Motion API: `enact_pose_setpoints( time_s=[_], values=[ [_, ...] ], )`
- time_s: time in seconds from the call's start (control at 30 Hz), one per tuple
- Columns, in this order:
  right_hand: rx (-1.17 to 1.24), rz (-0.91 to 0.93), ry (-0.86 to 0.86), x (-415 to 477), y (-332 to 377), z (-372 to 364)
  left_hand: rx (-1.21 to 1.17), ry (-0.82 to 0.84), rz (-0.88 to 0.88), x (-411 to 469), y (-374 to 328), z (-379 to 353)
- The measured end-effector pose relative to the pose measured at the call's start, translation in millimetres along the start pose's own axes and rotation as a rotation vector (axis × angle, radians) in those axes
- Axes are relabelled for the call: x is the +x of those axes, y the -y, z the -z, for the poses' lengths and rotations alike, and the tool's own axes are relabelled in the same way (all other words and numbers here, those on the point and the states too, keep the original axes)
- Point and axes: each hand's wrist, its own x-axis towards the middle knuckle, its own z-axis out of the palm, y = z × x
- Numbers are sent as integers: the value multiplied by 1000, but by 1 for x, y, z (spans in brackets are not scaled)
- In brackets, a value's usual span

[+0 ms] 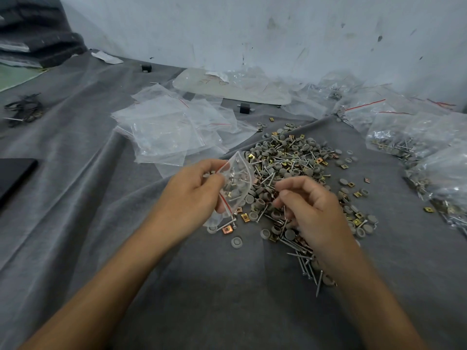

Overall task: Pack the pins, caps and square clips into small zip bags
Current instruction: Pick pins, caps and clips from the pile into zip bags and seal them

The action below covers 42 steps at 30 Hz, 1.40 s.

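A heap (290,160) of grey round caps, metal pins and gold square clips lies on the grey cloth in the middle. My left hand (194,193) grips a small clear zip bag (236,184) with a red strip, held open just above the heap's near left side, with several caps and pins inside it. My right hand (310,210) hovers over the heap's near edge, fingers curled, pinching thin pins (284,198) between thumb and fingertips. More pins (308,266) lie loose beside my right wrist.
A stack of empty zip bags (166,127) lies at the back left of the heap. Filled bags (414,137) pile up at the right. A dark flat object (15,173) sits at the left edge. The wall rises behind.
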Motion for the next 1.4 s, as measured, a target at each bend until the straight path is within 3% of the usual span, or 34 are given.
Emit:
enact_pose_setpoints(
  time_s=[0.13,0.33,0.53,0.67,0.8,0.87,0.93,1.17,1.27,1.4],
  values=[
    [-667,232,186,-3,-12,-9,-10,-9,-7,0,-1,0],
    [-914,392,153,-7,-18,-29,-1,5,15,-1,2,1],
    [-797,250,218,-4,-18,-26,10,12,25,-1,1,1],
    [-653,235,121,-2,-14,-21,22,28,29,-2,0,1],
    [-147,65,-45,3,-4,-8,32,52,19,-3,-1,-4],
    [112,2,-47,4,2,-3,70,102,-5,-6,-1,-7],
    [212,-12,-4,2,5,-3,122,135,-22,-8,0,-11],
    [206,10,119,-1,10,-2,96,114,-13,-6,1,-8],
    [-57,51,137,1,9,11,65,92,3,-6,2,-5],
    [-503,83,368,-3,2,24,52,68,9,-4,2,-4]
  ],
)
